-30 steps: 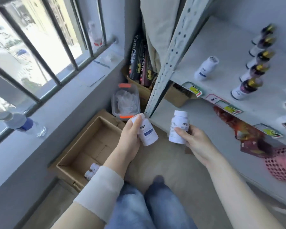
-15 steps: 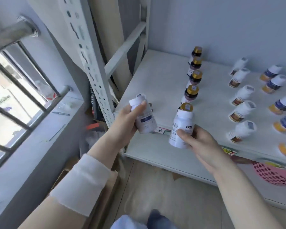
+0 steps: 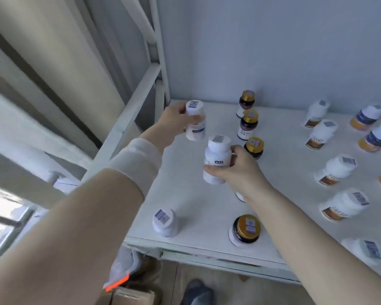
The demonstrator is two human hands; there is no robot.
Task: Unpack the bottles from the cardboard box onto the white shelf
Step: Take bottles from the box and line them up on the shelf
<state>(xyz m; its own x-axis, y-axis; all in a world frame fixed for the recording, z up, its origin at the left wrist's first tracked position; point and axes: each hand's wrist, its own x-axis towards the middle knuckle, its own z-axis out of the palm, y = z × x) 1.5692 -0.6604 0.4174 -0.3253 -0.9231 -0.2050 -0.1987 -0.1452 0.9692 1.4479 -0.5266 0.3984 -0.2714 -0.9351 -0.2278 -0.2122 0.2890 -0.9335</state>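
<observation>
My left hand (image 3: 174, 122) grips a white bottle with a blue label (image 3: 195, 121) above the back left part of the white shelf (image 3: 198, 205). My right hand (image 3: 235, 170) grips a second white bottle (image 3: 216, 159), held upright over the shelf's middle left. A third white bottle (image 3: 165, 221) stands near the shelf's front left edge. A corner of the cardboard box (image 3: 130, 297) shows on the floor below the shelf.
A row of dark bottles with gold caps (image 3: 248, 124) runs front to back just right of my hands. Several white bottles with brown or orange labels (image 3: 337, 170) fill the shelf's right side. The shelf's upright post (image 3: 158, 49) and slanted brace stand at the left.
Both hands have risen and reached over the shelf with their bottles. My view has swung up from the box and floor to the shelf top.
</observation>
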